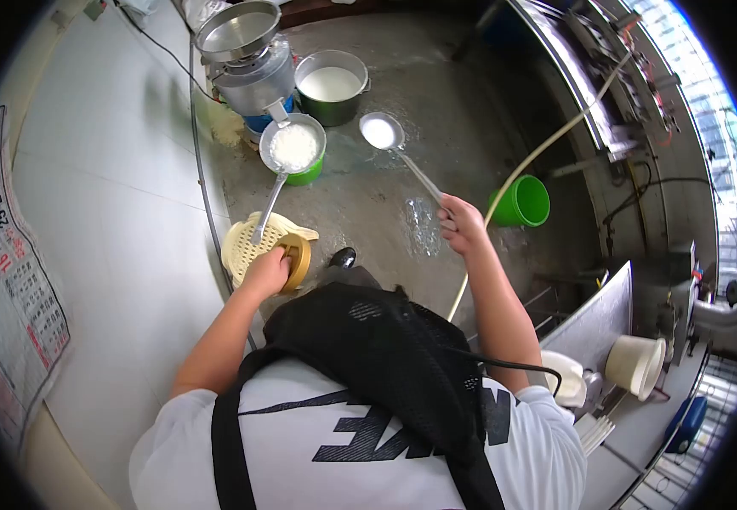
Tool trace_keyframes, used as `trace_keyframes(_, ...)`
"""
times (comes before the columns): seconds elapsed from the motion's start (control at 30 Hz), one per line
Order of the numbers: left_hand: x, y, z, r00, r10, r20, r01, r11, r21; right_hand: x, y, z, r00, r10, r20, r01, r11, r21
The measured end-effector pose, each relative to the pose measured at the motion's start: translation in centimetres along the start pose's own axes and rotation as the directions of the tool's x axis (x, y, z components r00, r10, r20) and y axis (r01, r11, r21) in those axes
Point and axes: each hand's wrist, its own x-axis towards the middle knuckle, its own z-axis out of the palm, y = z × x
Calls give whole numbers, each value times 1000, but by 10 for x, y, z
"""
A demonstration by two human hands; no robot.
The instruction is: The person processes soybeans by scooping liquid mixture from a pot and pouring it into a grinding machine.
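My right hand (462, 224) is closed around the long metal handle of a ladle (423, 176), whose bowl holds white liquid. The ladle is above the wet floor, apart from the pots. My left hand (264, 274) grips a yellow-brown round thing (298, 262) with a raised rim; I cannot tell exactly what it is. Beside that hand stands a cream perforated stool (239, 248). A metal pan (317, 126) with white, lumpy-looking contents rests over a green bucket (310, 173), its handle reaching back over the stool.
A metal grinding machine (258, 78) with a wide hopper stands by the tiled wall, its spout over the pan. Next to it is a large pot (334, 107) of white liquid. To the right are a green bucket (523, 202), a pale hose (547, 140) and metal counters.
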Motion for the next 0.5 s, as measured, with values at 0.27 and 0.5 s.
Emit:
trace_keyframes(0.27,7,-59,-33,958,-282,-59,271,950,-153,199,-78,174,994,-66,-85,51,984,-174)
trace_keyframes(0.5,20,-65,-35,920,-385,-68,365,909,-202,275,-183,276,792,-570,218,264,-2,-964)
